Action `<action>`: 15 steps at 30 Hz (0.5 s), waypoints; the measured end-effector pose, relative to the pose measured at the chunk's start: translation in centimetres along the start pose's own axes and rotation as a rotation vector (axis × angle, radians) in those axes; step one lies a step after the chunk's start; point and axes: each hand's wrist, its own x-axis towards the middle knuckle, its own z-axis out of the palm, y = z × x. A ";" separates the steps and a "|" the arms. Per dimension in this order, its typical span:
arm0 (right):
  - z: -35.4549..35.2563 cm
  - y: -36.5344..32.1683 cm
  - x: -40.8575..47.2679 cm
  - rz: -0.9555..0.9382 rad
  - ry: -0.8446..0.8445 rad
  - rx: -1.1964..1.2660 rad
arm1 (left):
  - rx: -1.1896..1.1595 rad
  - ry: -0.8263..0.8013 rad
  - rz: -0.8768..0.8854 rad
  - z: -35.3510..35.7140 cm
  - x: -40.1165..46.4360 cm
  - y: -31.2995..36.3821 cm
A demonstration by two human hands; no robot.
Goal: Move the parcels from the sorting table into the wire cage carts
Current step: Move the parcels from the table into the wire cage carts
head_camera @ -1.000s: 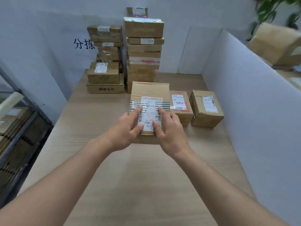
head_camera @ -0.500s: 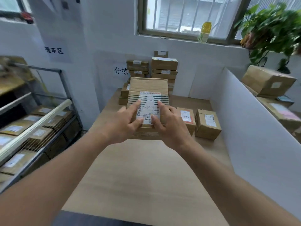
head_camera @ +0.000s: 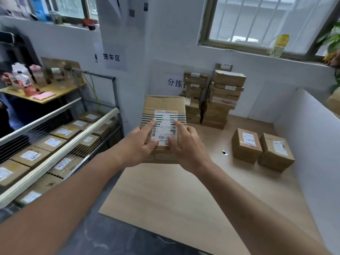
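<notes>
A brown cardboard parcel (head_camera: 164, 105) with a white label and black striped tape is held up above the left part of the wooden sorting table (head_camera: 184, 196). My left hand (head_camera: 139, 146) grips its left side, thumb on the label. My right hand (head_camera: 187, 144) grips its right side, thumb also on the label. At the left stands a wire cage cart (head_camera: 60, 155) with several labelled parcels lying inside.
Two small parcels (head_camera: 246, 144) (head_camera: 276, 151) sit on the table at the right. Stacks of parcels (head_camera: 224, 96) stand against the back wall. A white partition (head_camera: 312, 137) bounds the table's right side. A cluttered desk (head_camera: 44, 91) lies behind the cart.
Both hands lifted the parcel off the table and carried it left toward the cart. The view turned left, and the cart came into sight.
</notes>
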 end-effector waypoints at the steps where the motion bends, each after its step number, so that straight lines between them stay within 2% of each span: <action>1: 1.5 -1.2 0.6 0.002 -0.004 0.000 | 0.002 -0.002 -0.010 -0.9 0.0 -1.9; 8: 12.7 -9.8 5.3 0.025 -0.086 0.033 | -0.017 -0.059 -0.096 -7.3 -0.3 -15.1; 15: 21.1 -16.3 10.1 -0.012 -0.199 0.041 | -0.059 -0.038 -0.209 -12.0 -0.8 -25.5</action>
